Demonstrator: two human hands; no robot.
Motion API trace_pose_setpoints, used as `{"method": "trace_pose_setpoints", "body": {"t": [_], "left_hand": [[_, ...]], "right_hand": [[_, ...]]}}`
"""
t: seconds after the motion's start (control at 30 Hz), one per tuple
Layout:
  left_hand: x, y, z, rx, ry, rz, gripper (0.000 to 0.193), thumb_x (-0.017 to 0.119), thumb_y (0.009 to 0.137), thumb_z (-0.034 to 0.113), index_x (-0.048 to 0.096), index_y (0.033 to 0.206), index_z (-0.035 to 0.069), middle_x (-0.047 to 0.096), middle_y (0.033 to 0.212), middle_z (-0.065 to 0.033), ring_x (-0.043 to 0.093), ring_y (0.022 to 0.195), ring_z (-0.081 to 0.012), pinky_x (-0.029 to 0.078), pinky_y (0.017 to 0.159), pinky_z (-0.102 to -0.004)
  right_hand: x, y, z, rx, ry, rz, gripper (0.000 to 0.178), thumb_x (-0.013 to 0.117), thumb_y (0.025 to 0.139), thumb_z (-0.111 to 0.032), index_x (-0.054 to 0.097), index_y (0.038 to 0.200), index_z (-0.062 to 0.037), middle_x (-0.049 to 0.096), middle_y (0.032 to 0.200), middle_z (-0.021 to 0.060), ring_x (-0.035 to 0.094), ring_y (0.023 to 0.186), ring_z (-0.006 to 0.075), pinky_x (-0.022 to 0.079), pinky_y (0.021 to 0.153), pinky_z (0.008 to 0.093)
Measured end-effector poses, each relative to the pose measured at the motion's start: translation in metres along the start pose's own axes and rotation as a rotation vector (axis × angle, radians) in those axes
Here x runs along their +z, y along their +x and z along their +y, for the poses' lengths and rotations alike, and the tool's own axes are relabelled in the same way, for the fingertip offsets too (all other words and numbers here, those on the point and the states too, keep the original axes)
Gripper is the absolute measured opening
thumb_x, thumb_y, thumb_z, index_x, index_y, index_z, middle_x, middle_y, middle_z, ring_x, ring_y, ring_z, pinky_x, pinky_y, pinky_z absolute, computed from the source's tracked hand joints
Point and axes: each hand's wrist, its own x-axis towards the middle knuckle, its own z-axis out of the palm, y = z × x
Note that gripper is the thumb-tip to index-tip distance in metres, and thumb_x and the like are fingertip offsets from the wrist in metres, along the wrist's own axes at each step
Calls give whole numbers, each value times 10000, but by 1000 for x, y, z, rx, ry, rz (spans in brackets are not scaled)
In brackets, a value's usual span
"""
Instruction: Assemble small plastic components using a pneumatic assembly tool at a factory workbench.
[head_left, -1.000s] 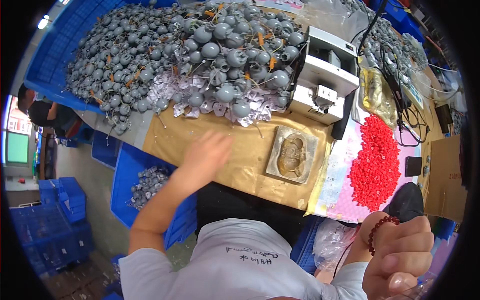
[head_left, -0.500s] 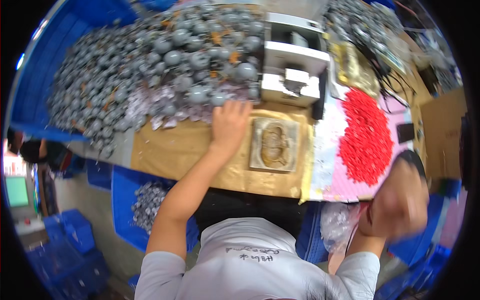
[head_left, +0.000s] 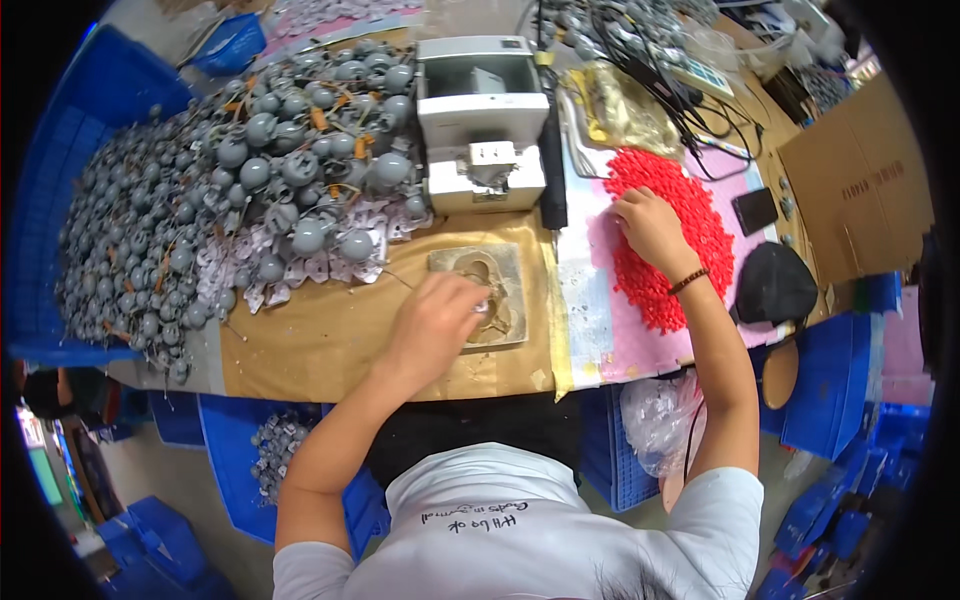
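Note:
My left hand (head_left: 432, 325) is over the left side of a square metal mould (head_left: 510, 268) with a rounded hollow. Its fingers are closed on a small pale piece (head_left: 482, 306), mostly hidden; a thin wire sticks out behind the knuckles. To the right, my right hand (head_left: 655, 232), with a beaded bracelet at the wrist, reaches into a heap of small red pieces (head_left: 690, 215). Its fingers are bent together at the heap's left edge; what they hold is hidden.
Grey balls with wires (head_left: 255, 172) pile up at left, against a blue crate (head_left: 95, 85). Behind the mould stands a white machine (head_left: 482, 110). Right of the heap lie a black phone (head_left: 755, 210), a black cap (head_left: 775, 285) and a cardboard box (head_left: 860, 170); cables (head_left: 690, 95) tangle behind.
My left hand has come from the edge of the grey pile to the mould, with a small piece in it. My right hand has moved from beside the black cap to the red heap. The view has shifted.

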Motion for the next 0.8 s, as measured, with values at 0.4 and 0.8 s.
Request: {"method": "trace_pose_setpoints", "body": {"t": [0.4,0.8], "left_hand": [[15,-10,-17,-97,-7,93,271,800,773,95,671,1009,68,603,1049,-91,559,1030,-323,477,895,-414],[-79,36,-38,-39,423,550,321,792,801,169,641,1066,70,609,1097,-108,557,1023,-314,431,933,-440]], "right_hand": [[-27,8,-93,-46,740,175,177,732,778,25,654,917,-53,645,877,87,604,794,285,503,711,370],[15,14,-174,-550,502,271,276,765,705,-30,649,952,-69,663,983,47,615,919,256,488,796,386]]}}
